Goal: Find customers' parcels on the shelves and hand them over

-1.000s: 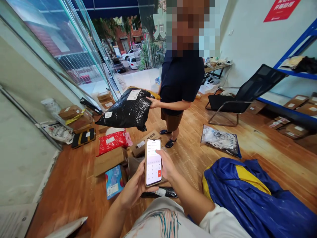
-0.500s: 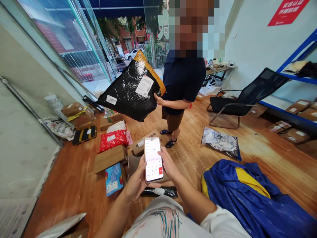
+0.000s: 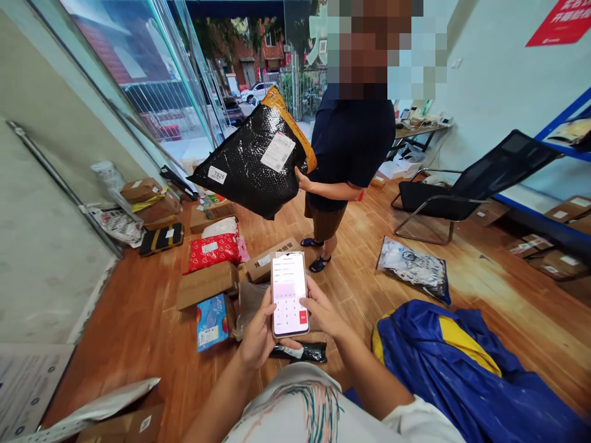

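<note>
Both of my hands hold a smartphone (image 3: 289,289) upright in front of my waist, its lit screen showing a number pad with a red key. My left hand (image 3: 257,329) wraps the phone's left side, thumb over the edge. My right hand (image 3: 323,307) grips the right side, its thumb on the keypad. Ahead of me a person in a dark shirt (image 3: 353,141) holds up a large black parcel bag (image 3: 252,160) with an orange edge, a white label (image 3: 277,151) and a sticker reading 7026.
Several parcels lie on the wooden floor at left, among them a red heart-patterned bag (image 3: 215,251), a cardboard box (image 3: 207,286) and a blue box (image 3: 212,323). At right are a blue-and-yellow sack (image 3: 438,363), a plastic-wrapped parcel (image 3: 412,269) and a black chair (image 3: 480,172).
My right thumb has moved from the phone's upper right edge down onto the keypad. The view has shifted slightly; the person still holds the black parcel bag.
</note>
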A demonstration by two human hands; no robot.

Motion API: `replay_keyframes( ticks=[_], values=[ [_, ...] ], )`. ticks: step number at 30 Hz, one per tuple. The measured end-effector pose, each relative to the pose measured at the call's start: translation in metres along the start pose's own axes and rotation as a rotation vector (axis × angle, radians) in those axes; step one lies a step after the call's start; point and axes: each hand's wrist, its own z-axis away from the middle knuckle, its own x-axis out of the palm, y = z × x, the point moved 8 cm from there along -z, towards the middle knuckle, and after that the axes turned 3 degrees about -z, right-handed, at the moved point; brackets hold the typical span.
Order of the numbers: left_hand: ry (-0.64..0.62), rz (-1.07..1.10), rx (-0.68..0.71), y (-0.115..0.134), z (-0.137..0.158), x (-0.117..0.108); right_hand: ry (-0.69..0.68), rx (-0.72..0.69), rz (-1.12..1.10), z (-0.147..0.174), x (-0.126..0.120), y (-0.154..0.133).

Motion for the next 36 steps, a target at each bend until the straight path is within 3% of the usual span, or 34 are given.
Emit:
replay_keyframes(
  ticks=[16,30,36],
  values=[
    [0.009,0.076,0.038,0.000,-0.006,-0.008,-0.063,-0.079,0.066,-0.008,0.001,0.003],
    [0.122,-0.074,0.048,0.008,-0.007,-0.012,-0.027,-0.070,0.086,-0.008,0.012,0.009],
    [-0.007,-0.019,0.034,0.002,-0.005,-0.016,0.035,-0.084,0.116,-0.009,0.010,0.014]
  ],
)
